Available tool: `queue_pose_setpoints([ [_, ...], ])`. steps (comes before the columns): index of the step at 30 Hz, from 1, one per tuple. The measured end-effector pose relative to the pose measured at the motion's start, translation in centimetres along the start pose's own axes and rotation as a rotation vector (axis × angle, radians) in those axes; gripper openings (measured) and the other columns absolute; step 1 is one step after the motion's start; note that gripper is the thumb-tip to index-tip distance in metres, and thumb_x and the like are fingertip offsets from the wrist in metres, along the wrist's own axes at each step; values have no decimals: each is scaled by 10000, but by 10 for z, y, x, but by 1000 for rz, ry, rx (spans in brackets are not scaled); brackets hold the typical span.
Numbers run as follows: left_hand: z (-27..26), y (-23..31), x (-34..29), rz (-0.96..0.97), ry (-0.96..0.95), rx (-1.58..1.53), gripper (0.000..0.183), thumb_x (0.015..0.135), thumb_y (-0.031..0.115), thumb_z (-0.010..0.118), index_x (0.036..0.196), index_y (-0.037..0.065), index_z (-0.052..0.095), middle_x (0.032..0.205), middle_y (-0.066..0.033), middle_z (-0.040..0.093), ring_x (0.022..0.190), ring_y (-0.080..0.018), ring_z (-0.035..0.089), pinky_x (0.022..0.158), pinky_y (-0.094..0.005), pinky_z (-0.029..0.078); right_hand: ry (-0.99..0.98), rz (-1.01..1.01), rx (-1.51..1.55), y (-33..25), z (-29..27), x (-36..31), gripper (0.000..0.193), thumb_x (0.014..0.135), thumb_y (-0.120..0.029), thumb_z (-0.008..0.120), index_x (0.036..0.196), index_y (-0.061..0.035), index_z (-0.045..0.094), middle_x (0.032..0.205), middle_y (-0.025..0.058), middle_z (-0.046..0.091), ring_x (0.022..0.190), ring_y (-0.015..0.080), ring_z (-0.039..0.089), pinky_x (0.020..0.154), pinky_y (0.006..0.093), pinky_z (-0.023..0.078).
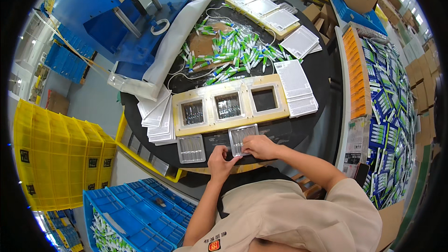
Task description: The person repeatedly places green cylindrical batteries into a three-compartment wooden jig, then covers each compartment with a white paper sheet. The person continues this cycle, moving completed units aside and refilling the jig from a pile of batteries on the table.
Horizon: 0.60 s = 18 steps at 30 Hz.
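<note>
A clear plastic blister tray (239,135) with long molded ridges lies at the near edge of the black round table, against a fixture. My right hand (259,147) has its fingers closed on the tray's right lower edge. At its lower left corner, my left hand (221,161) is closed in a pinch; the fingertips are partly hidden. A second blister tray (191,149) lies flat to the left. Just beyond is a pale yellow fixture (205,127) with three square openings. Clear trays sit in the left and middle ones; the right one shows dark table.
Green and white tubes (238,49) lie heaped mid-table. White cards are stacked left (161,121) and right (298,88) of the fixture. Another loaded fixture (261,9) stands at the back. A blue press (112,23) is far left; blue (140,214) and yellow (65,156) crates stand nearby.
</note>
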State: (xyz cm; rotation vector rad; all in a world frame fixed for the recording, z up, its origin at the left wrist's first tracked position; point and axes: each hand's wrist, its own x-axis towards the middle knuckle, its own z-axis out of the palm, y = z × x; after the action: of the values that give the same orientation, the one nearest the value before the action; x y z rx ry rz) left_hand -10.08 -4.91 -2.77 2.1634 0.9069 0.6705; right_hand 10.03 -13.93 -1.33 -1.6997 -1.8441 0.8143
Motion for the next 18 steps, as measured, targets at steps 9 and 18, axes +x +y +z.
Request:
queue_pose_setpoints([
  [9,0,-10,3,-74,-134,-115,493,636,239,956,856,41,562,733,-78,510,637,-236,502,586,-348,449,244,21,9,-3,20,-10,63,773,-68,688,802,-49,740,831,101,640,882,303,652,738,424,546],
  [18,-4,-8,16,-140,-272,-90,478,673,310,934,746,64,530,638,-74,511,569,-241,512,541,-358,430,126,297,409,-28,-54,3,127,749,-32,800,835,3,714,882,152,733,782,260,717,707,357,553],
])
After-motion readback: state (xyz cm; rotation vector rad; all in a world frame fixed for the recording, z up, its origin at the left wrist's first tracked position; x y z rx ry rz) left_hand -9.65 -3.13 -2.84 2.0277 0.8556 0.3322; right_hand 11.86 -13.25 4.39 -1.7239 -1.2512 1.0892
